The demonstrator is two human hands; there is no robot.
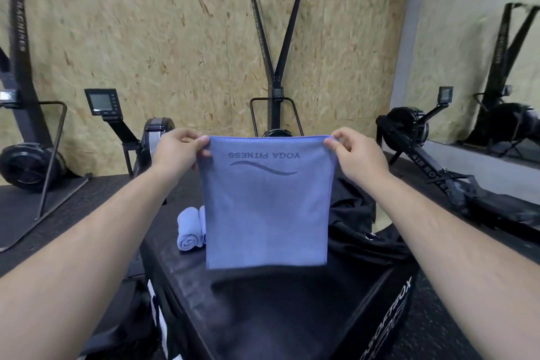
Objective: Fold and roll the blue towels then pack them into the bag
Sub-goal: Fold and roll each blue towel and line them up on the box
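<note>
A: Left hand [175,152] pinches the towel [267,213] at its top corner, thumb over the hem and fingers curled behind. Right hand [356,158] has the same pinch on the other top corner.

B: So the towel hangs flat between our hands, print upside down, with its lower edge just above the box [277,301].

A: Two rolls [189,229] lie below the left hand, partly behind the towel. The bag [350,207] is below the right hand and we can't see its mouth.

B: Risks?

A: We only have thin pinches. If one slips, that corner drops and the towel bunches on the box.

B: If we lower one hand before the other, the fold goes skewed and the roll comes out lopsided.

A: The hanging edge could also sweep the rolls as we lay it down, nudging them loose or off the box.
</note>
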